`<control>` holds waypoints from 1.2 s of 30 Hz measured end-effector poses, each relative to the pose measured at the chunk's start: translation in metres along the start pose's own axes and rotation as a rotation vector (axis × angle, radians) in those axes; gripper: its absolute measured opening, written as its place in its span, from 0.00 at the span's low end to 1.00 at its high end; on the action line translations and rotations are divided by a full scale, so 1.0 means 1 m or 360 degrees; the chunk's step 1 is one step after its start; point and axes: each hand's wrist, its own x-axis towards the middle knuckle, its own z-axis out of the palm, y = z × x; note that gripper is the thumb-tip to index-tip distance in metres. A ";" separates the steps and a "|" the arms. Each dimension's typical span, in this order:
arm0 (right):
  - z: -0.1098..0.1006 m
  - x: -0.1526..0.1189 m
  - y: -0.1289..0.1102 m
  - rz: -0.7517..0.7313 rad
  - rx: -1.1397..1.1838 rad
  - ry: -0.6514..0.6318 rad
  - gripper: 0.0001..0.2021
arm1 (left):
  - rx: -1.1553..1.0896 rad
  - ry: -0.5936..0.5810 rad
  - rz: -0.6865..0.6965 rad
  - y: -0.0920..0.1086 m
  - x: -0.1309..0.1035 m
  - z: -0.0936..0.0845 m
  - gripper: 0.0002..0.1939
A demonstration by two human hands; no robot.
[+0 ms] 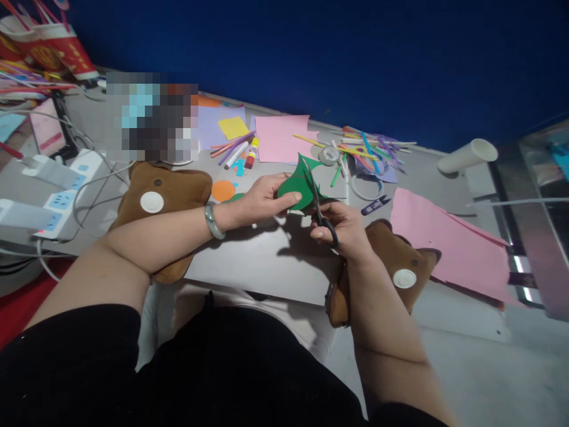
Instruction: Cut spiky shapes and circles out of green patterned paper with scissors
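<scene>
Green paper [291, 190] up off the grey table [267, 267], mid-front of the person. Left hand [269, 198] pinches it, thumb on top. Right hand [344, 225] grips black-handled scissors [329, 232], blades at the paper's right side; can't tell from here how far they're open. Each forearm passes over a brown cushion: left one [180, 182], right one [411, 255]. Orange disc [223, 191] near left hand. Glue stick [252, 153] beyond, just beside pink sheet [282, 136]. Purple snips [376, 205] lie right of the scissors.
</scene>
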 end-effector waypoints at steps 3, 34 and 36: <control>0.000 0.000 0.001 0.0021 -0.0013 -0.0023 0.35 | -0.0022 -0.0026 -0.0024 0.000 0.000 0.000 0.30; -0.003 0.000 0.000 0.0039 -0.0039 -0.0055 0.36 | 0.0055 -0.0054 -0.0021 -0.006 0.000 0.001 0.24; -0.004 0.000 0.000 0.0001 -0.0070 -0.0051 0.36 | 0.0050 -0.0041 0.0003 -0.005 0.000 0.001 0.25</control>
